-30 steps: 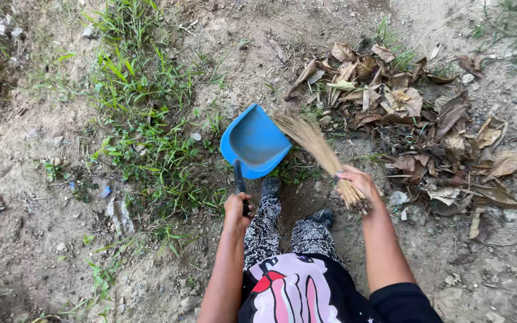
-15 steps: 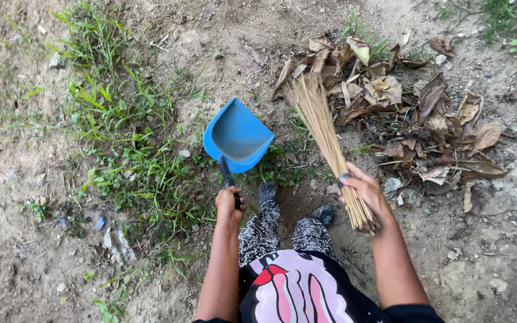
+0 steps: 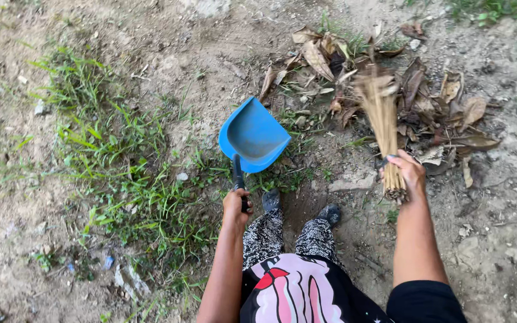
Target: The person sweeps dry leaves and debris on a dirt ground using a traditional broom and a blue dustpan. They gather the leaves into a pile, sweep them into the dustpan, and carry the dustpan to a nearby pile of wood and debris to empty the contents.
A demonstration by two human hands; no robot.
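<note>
My left hand is wrapped around the dark handle of a blue dustpan, my fingers closed tight on it. The pan sits on the dirt just ahead of my feet, its open mouth turned to the far right, toward the leaf pile. My right hand grips the bound end of a stick broom, fingers curled fully around the bundle, with the cut ends poking out near my wrist. The broom's bristles spread away from me into a heap of dry brown leaves lying on the far right of the ground, and the tips look blurred there.

The dustpan lies left of the broom, apart from it, with a few leaves and bits of grass between the two. A patch of green grass runs down the left side of the scene, close to the pan's near edge. My dark shoes stand on bare dirt between my two arms, just near of the pan, below my patterned trousers. Small grey stones are scattered across the dirt.
</note>
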